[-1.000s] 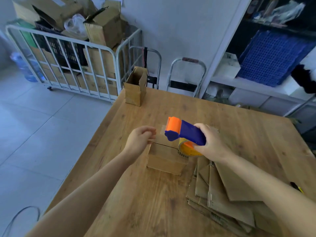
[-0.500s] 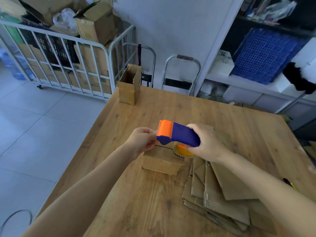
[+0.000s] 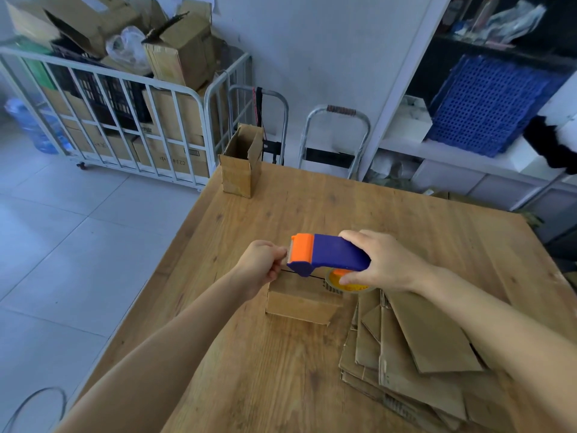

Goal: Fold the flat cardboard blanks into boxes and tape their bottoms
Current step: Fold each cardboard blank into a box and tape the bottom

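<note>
Head view: a small folded box (image 3: 299,300) is seen standing on the wooden table (image 3: 249,370), closed flaps uppermost, just left of a stack of flat cardboard blanks (image 3: 415,354). A blue-and-orange tape dispenser (image 3: 327,254) is held close over the box's top by the right hand (image 3: 384,260) — its fingers are wrapped round the blue body, with fingertips laid on the yellow roll beneath. The orange toothed end is pointed toward the left hand (image 3: 260,270), whose fingers are curled and set right against that end; whether a tape end is pinched between them cannot be told. The left hand is placed over the box's left top edge. At the table's far left corner a second box (image 3: 240,170) is stood upright with its top flaps open. Beyond it, a white barred cart (image 3: 103,98) is loaded with cartons.
</note>
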